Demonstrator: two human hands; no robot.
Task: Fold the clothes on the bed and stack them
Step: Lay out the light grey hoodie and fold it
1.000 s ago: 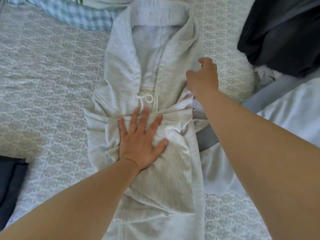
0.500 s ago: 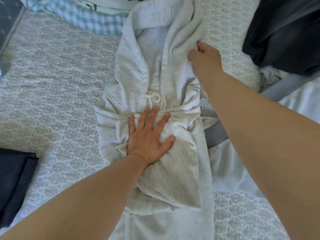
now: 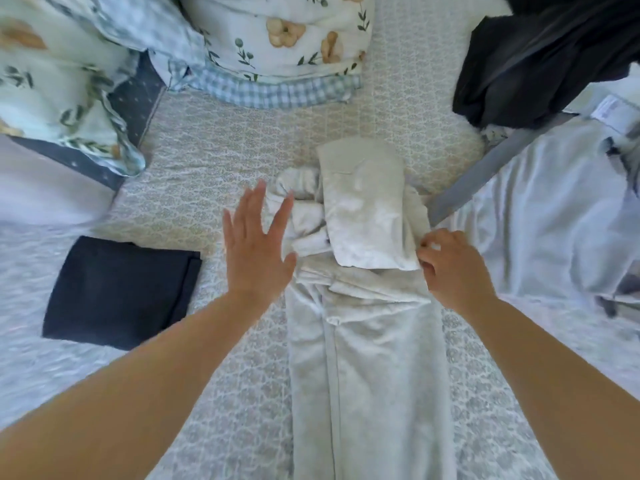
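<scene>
1. Two bare hands work over a pale grey robe [image 3: 363, 341] that lies lengthwise down the middle of the bed [image 3: 214, 161].
2. The robe's upper part is folded down into a flat rectangular panel at its far end, with bunched, rolled cloth just left of that panel; the long lower part runs toward the camera as a narrow strip.
3. The left hand [image 3: 258, 251] is spread wide, fingers straight and apart, holding nothing. Its thumb side sits at the robe's left edge beside the bunched cloth; whether the palm presses the cloth or hovers above it, I cannot tell.
4. The right hand [image 3: 452, 268] is at the near right corner of the folded panel, fingers curled and pinching the robe's edge there.
5. A folded navy garment [image 3: 117, 292] lies flat on the bed to the left, well apart from the robe.
6. A dark garment [image 3: 540, 60] is heaped at the far right.
7. A white garment [image 3: 547, 216] with a grey band along its edge spreads over the right side, its band reaching close to the robe's right edge.
8. A floral quilt [image 3: 277, 32] with a blue check border is bundled at the head of the bed, and a floral pillow [image 3: 52, 84] lies at the far left.
9. The picture is slightly blurred, more so toward the edges.
</scene>
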